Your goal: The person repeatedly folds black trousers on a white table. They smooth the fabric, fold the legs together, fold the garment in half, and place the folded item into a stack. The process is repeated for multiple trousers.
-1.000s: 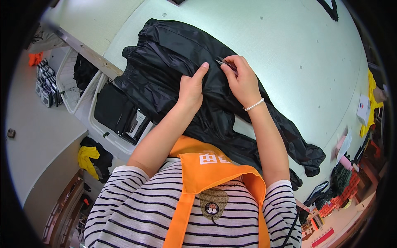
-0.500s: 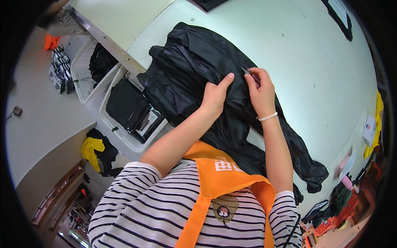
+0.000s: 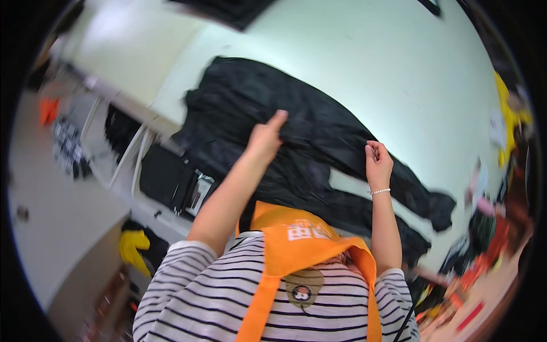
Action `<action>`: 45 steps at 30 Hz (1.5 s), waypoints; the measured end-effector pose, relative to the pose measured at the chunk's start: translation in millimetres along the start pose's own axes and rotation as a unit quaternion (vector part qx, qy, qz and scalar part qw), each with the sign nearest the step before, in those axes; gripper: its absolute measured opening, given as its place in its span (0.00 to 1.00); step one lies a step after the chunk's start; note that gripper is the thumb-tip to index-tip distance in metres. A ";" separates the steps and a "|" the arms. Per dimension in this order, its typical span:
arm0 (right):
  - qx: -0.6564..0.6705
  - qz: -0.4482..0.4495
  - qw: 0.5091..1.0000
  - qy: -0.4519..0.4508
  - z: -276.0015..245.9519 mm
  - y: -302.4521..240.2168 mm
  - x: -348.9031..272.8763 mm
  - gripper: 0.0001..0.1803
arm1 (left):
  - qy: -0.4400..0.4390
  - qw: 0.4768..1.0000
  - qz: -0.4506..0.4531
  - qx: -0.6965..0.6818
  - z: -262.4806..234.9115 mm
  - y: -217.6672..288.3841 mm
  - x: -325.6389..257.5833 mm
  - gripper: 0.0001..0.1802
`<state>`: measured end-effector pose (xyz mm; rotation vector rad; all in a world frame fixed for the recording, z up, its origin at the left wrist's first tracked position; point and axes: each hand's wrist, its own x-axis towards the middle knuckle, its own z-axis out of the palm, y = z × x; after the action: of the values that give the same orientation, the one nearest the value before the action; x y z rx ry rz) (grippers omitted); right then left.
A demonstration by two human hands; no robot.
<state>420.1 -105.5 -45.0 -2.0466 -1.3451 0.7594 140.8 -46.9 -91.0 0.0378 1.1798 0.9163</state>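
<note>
Looking down at a person's two bare hands over a glossy black garment (image 3: 239,94) spread on a pale table (image 3: 353,51). The left hand (image 3: 266,140) rests on the fabric, thumb pointing away from the body, its other fingers mostly hidden. To its right, the right hand (image 3: 379,162), fingers curled in, is over one long black leg; blur hides whether it holds anything. A white beaded bracelet (image 3: 380,191) circles the wrist just below that hand. Left of the left hand, folded black clothing (image 3: 162,178) fills a white bin (image 3: 171,223). Nearer the body than both hands is an orange apron (image 3: 296,251).
</note>
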 end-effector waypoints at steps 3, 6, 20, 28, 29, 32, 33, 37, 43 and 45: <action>-0.126 0.078 0.983 0.105 -88.3 59.3 -22.5 0.09 | -0.032 0.998 0.003 -0.047 -6.0 7.0 1.4 0.23; -0.284 0.092 0.950 0.093 -192.2 156.0 -58.5 0.22 | -0.091 0.992 0.045 -0.077 -2.0 12.5 2.6 0.24; -0.289 0.154 0.940 -0.099 -324.2 307.4 -82.3 0.38 | 0.122 0.969 0.207 -0.051 -32.8 85.1 1.4 0.16; -0.379 -0.099 0.895 0.216 -425.9 310.7 -70.4 0.22 | -0.030 0.885 0.457 -0.081 81.8 193.9 -108.0 0.08; -0.389 -0.096 0.882 0.246 -443.3 299.0 -76.9 0.24 | -0.066 0.885 0.454 -0.082 92.1 200.2 -139.2 0.08; -0.433 -0.094 0.857 0.263 -477.4 286.4 -114.1 0.23 | -0.070 0.858 0.499 -0.096 89.9 183.7 -201.3 0.17; -0.443 -0.091 0.852 0.264 -473.5 290.2 -126.4 0.23 | -0.078 0.843 0.526 -0.088 75.3 173.8 -210.8 0.19; -0.399 0.021 0.915 0.053 -408.1 267.2 -178.1 0.36 | -0.028 0.894 0.435 -0.104 -38.8 111.8 -191.0 0.14; -0.304 0.039 0.945 0.115 -385.1 279.2 -192.4 0.24 | 0.360 0.843 0.343 0.204 -185.7 40.2 -104.3 0.28; -0.264 -0.036 0.957 0.115 -338.7 206.4 -129.6 0.17 | 0.263 0.820 0.459 0.220 -159.2 62.4 -91.9 0.33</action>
<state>746.6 -345.6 54.5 -2.3769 -1.5922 0.1176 -30.9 -131.3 -58.0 0.8440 1.9354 1.5251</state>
